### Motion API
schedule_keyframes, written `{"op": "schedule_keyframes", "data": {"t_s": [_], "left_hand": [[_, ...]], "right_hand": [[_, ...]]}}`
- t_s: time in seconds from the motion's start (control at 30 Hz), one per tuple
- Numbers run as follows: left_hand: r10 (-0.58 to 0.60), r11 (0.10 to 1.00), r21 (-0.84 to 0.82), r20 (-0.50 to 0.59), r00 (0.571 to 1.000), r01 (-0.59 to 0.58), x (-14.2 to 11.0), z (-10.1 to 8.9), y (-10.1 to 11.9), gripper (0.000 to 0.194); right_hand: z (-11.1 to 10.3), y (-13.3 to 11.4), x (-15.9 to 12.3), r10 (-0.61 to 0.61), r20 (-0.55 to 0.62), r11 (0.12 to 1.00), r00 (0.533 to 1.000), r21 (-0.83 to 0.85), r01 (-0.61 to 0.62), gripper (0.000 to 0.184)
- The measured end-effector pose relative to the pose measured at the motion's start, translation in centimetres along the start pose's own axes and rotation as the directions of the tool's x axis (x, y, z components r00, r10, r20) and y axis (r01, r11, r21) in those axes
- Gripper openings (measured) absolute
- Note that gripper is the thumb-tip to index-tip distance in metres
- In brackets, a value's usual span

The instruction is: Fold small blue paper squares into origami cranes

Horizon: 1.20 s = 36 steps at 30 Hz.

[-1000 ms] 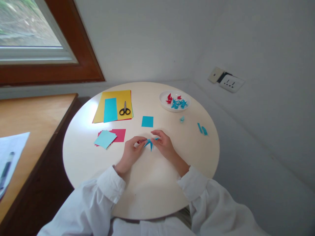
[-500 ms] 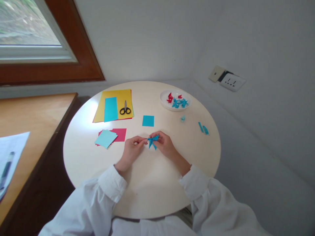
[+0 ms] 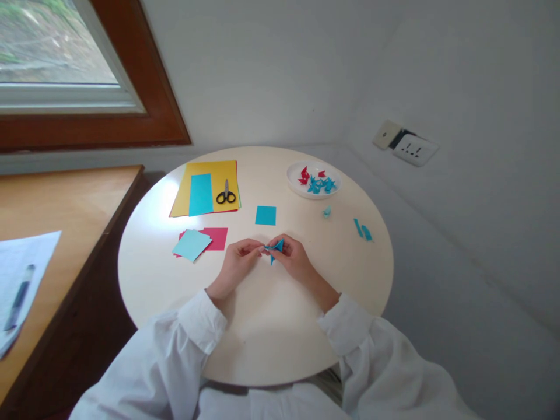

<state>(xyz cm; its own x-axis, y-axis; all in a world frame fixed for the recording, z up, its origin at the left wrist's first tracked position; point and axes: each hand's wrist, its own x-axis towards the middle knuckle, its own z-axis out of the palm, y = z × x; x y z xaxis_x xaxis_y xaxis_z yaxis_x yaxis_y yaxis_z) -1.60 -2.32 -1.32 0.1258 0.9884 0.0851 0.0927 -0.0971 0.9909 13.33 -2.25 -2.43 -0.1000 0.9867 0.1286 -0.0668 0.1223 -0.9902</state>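
A small blue folded paper piece [image 3: 275, 248] is held just above the round cream table [image 3: 262, 326], between both hands. My left hand [image 3: 236, 265] pinches its left tip with closed fingers. My right hand [image 3: 294, 256] grips its right side, fingers curled round it. Much of the paper is hidden by my right fingers. White sleeves cover both forearms.
A blue paper square [image 3: 265, 215] lies just beyond the hands. Light blue [image 3: 191, 245] and red [image 3: 216, 238] sheets lie to the left. Black scissors [image 3: 226, 193] rest on yellow paper [image 3: 214, 175]. A white dish [image 3: 292, 179] of folded pieces and blue scraps [image 3: 362, 229] sit right. A wooden desk [image 3: 65, 204] stands left.
The hands have drawn closer together and the blue piece has folded up smaller between them. The view has shifted slightly.
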Motion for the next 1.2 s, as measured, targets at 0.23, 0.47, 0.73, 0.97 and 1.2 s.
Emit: {"op": "schedule_keyframes", "data": {"t_s": [0.23,0.47,0.73,0.97,1.2], "left_hand": [[-0.027,0.999,-0.020,0.008,1.000,0.027,-0.05,-0.15,0.18,0.018],[-0.058,0.998,-0.007,0.009,0.998,0.059,-0.16,-0.17,0.72,0.021],[-0.055,0.998,0.003,0.024,0.998,0.055,-0.05,-0.35,0.31,0.022],[-0.104,0.994,-0.032,0.054,0.993,0.106,-0.17,-0.21,0.51,0.021],[-0.202,0.956,-0.191,0.125,0.971,0.223,-0.11,-0.36,0.77,0.019]], "right_hand": [[-0.12,-0.28,-0.10,-0.024,-0.013,0.999,1.000,-0.028,0.024,0.019],[-0.18,-0.48,-0.24,-0.041,-0.008,0.998,0.999,-0.052,0.041,0.019],[-0.37,-0.34,-0.14,-0.097,-0.015,0.986,0.995,-0.138,0.094,0.015],[-0.30,0.03,-0.14,-0.116,-0.045,0.987,0.992,-0.114,0.110,0.012],[-0.14,-0.07,-0.22,-0.077,-0.063,0.991,0.995,-0.110,0.070,0.013]]}}
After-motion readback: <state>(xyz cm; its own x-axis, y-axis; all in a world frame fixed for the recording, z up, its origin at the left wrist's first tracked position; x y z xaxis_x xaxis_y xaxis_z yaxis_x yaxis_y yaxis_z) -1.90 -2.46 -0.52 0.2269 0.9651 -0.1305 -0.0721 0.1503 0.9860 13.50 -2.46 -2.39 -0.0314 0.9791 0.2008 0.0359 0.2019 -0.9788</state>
